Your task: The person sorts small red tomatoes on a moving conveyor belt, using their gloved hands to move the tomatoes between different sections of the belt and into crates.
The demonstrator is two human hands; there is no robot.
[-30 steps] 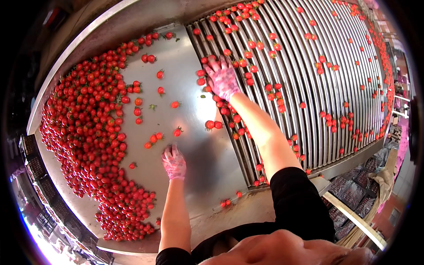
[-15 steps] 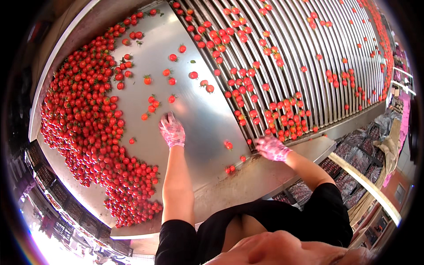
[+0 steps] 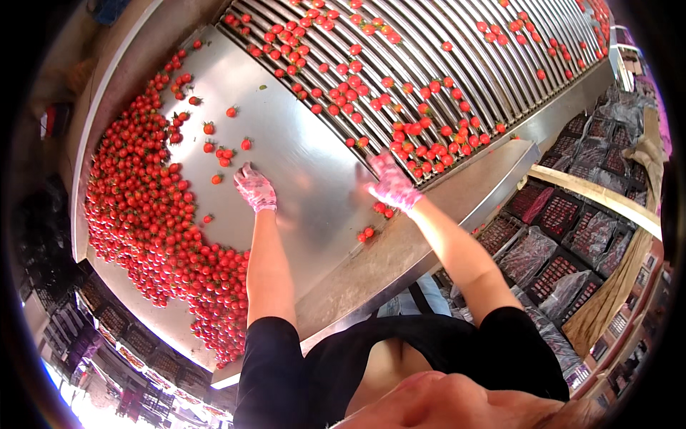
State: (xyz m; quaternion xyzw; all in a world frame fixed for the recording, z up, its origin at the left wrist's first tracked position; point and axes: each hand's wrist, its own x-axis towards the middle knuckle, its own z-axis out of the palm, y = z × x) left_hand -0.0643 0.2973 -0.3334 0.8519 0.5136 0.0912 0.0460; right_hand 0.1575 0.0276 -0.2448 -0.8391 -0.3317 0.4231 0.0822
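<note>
Small red cherry tomatoes (image 3: 146, 214) lie heaped along the left side of a smooth metal tray (image 3: 300, 171). My left hand (image 3: 255, 189), in a pink patterned glove, hovers at or rests on the tray, right of a few loose tomatoes (image 3: 224, 156). Its fingers look slightly bent and apart, and nothing shows in them. In a matching glove, my right hand (image 3: 391, 184) reaches to where the tray meets the rollers, thumb away from the fingers. A couple of tomatoes (image 3: 384, 209) lie just below its palm. Whether its fingertips touch any tomato is hard to see.
Metal rollers (image 3: 429, 64) carrying scattered tomatoes run toward the upper right. A raised metal rim (image 3: 107, 93) borders the tray on the left, a ledge (image 3: 457, 193) on the near side. Black crates of tomatoes (image 3: 561, 214), partly under plastic, stand at the right behind a pale bar (image 3: 600, 200).
The view has shifted and turned. My right hand has moved left from the rollers' near corner to the tray's edge. My left hand stays by the loose tomatoes, several of which have gone from the tray's middle.
</note>
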